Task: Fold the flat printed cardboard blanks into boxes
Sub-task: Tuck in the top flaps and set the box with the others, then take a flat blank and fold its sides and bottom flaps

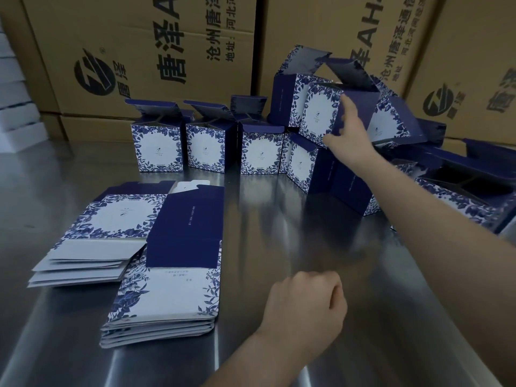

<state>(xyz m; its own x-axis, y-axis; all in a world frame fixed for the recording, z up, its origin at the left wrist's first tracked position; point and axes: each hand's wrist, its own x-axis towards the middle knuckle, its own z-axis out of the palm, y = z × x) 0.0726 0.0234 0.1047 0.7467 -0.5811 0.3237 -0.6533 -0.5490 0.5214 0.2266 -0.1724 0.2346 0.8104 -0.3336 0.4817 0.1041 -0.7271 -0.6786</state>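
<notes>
Curled empty, left hand (304, 303) is nearer the stacked flat blue-and-white floral cardboard blanks (167, 289), at its nine o'clock. Right hand (349, 135), at one o'clock, grips a folded navy floral cardboard box (319, 113).

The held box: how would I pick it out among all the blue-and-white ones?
On the steel table, find the heap of folded boxes before the brown cartons. At its top is a tilted box with open flaps. It alone is gripped by the right hand.
</notes>
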